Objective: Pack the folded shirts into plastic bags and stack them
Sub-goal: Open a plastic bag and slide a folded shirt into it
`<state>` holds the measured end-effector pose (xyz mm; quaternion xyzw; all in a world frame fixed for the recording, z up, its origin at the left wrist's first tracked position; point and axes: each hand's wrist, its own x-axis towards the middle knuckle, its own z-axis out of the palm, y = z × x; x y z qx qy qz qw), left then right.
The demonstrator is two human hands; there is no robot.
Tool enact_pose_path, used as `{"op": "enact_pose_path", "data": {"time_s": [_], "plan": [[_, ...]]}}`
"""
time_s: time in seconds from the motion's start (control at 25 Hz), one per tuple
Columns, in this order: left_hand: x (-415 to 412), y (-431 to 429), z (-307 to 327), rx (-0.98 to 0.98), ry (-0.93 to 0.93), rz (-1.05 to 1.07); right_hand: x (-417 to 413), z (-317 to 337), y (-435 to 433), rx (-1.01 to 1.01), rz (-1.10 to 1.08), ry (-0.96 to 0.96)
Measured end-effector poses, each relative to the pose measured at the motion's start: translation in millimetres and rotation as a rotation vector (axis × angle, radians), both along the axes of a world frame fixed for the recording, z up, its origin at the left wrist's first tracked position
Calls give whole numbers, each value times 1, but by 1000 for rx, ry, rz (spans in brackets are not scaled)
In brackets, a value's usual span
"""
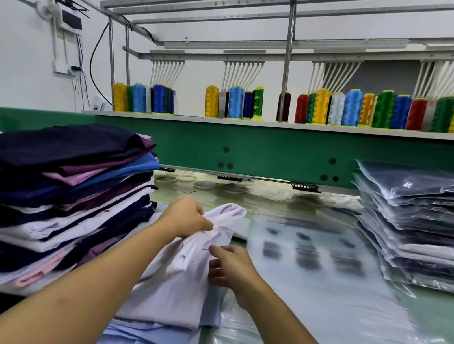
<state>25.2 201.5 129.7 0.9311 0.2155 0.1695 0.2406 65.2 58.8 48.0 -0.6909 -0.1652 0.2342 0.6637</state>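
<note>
Left hand [186, 217]: fingers curled tight round a bunched part of the white shirt [171, 291], lifting it off the table.
Right hand [230, 267]: just right of the bunch, fingers bent against the cloth; whether they pinch it I cannot tell.
White shirt: centre near, its lower part lying on a light blue shirt [151, 341] at the near edge.
Unpacked pile [47, 188]: left side, a tall heap of folded shirts in navy, purple, blue, pink and white.
Empty plastic bags [320, 290]: flat on the table [440, 318], just right of the hands, with blurred dark print.
Packed stack [425, 227]: far right, shirts in clear bags laid one on another.
Green machine beam [267, 154]: far side, running left to right.
Thread cones [349, 108]: in a row on the shelf above the beam, many colours.
</note>
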Motion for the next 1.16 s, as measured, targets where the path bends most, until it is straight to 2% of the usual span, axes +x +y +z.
{"op": "enact_pose_path", "data": {"time_s": [0.12, 0.16, 0.32, 0.44, 0.48, 0.56, 0.6, 0.64, 0.68, 0.72, 0.8, 0.84, 0.92, 1.04, 1.16], "plan": [[3, 1, 3, -36, -102, 45, -1, 5, 7, -2, -90, -92], [4, 0, 4, -35, -133, 53, 0, 8, 8, 30, -83, -63], [5, -6, 6, -36, -229, 87, 1, 23, 9, 322, 152, 259], [5, -18, 1, -87, -155, -104, 5, 29, 10, 455, 172, 419], [3, -21, -2, -173, -98, -215, 7, 29, 8, 466, 146, 437], [-2, -20, -6, -558, 6, -354, 8, 24, 1, 439, 97, 395], [-3, -17, -8, -699, 6, -342, 10, 19, -3, 393, 41, 346], [-2, -12, -11, -724, -41, -280, 13, 16, -7, 334, -44, 277], [-1, -7, -13, -616, -96, -165, 14, 17, -14, 269, -132, 203], [1, 2, -14, -401, -113, -37, 17, 21, -21, 185, -217, 127], [-4, 20, -19, -2, 69, 133, 28, 31, -35, 30, -313, 49], [-8, 28, -23, 92, 220, 173, 34, 32, -42, -18, -326, 62], [-13, 43, -33, 137, 421, 211, 41, 28, -53, -86, -326, 82], [-15, 51, -44, 168, 454, 290, 45, 13, -58, -44, -255, 97], [-16, 56, -53, 168, 460, 322, 42, 7, -59, 133, -152, 99]]}}
